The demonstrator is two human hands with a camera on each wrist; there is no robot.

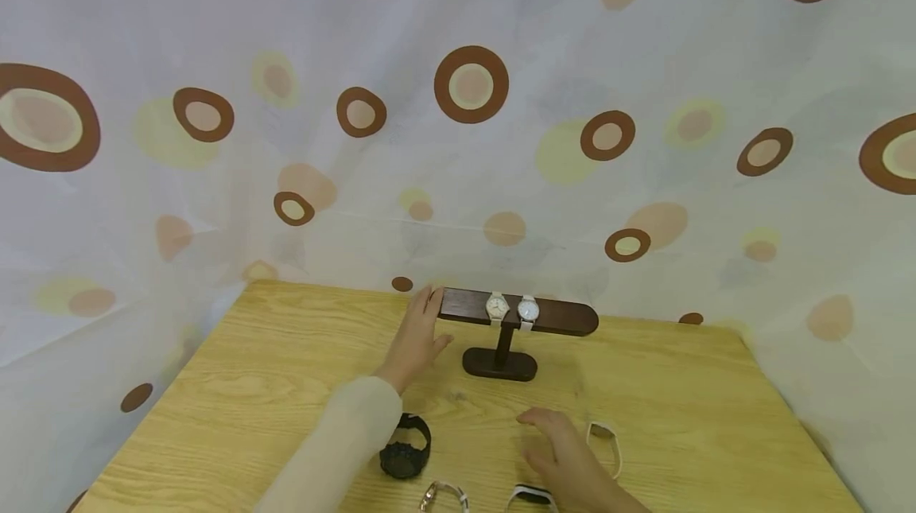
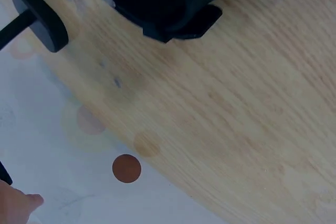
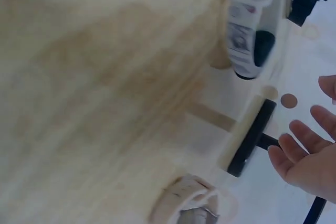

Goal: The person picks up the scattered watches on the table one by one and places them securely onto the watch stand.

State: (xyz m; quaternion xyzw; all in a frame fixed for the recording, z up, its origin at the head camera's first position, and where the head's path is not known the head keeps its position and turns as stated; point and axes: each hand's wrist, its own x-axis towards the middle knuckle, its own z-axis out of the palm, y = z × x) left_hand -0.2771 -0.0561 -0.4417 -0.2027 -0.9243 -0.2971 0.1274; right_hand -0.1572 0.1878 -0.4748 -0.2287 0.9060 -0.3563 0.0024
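A dark wooden watch stand (image 1: 565, 317) has a T-shaped bar on a post over an oval foot. Two white-strapped watches, one left (image 1: 497, 307) and one right (image 1: 528, 310), sit around the bar's middle. My left hand (image 1: 415, 336) touches the bar's left end with its fingers, thumb apart below. Holding nothing, my right hand (image 1: 568, 449) hovers in front of the stand, its fingers loosely bent; they also show in the right wrist view (image 3: 310, 156). Beside it is a pale band (image 1: 617, 449), and below it a white band with a dark face (image 1: 533, 493).
A black watch (image 1: 404, 461) lies near my left forearm. To its right, a small bracelet-like watch (image 1: 445, 487) sits at the bottom edge of the head view. A patterned cloth (image 1: 472, 179) hangs behind the wooden table (image 1: 236, 386).
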